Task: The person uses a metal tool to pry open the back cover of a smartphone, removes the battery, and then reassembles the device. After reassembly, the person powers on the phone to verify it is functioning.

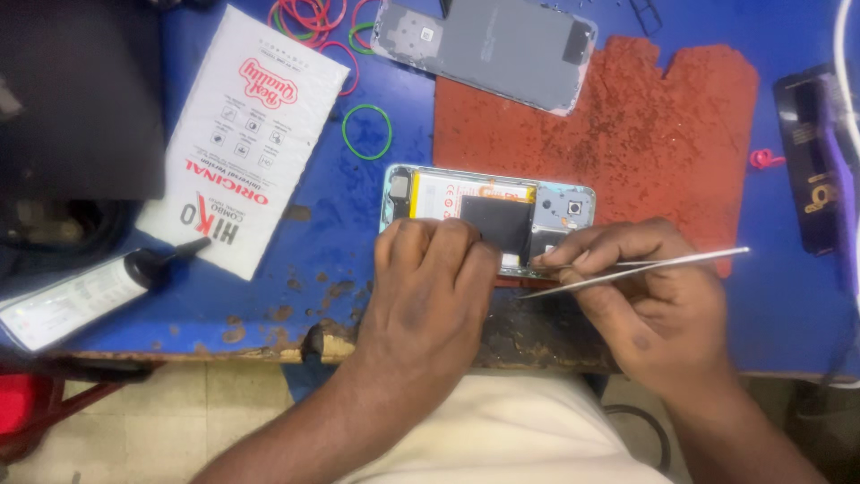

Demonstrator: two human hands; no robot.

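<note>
An opened phone [488, 204] lies face down on the blue table, its battery and circuit board showing. My left hand [430, 287] is closed in a fist and presses on the phone's near edge. My right hand [649, 300] pinches metal tweezers [645, 269] whose tips reach the phone's lower right corner by the board. The phone's near edge is hidden under both hands.
A grey back cover [488, 45] lies at the far side on a worn red mat [627, 134]. A white packet [237, 134], a glue tube [90, 291], rubber bands [367, 132] and a dark device [815, 161] surround the spot. The table's chipped front edge [269, 345] is near.
</note>
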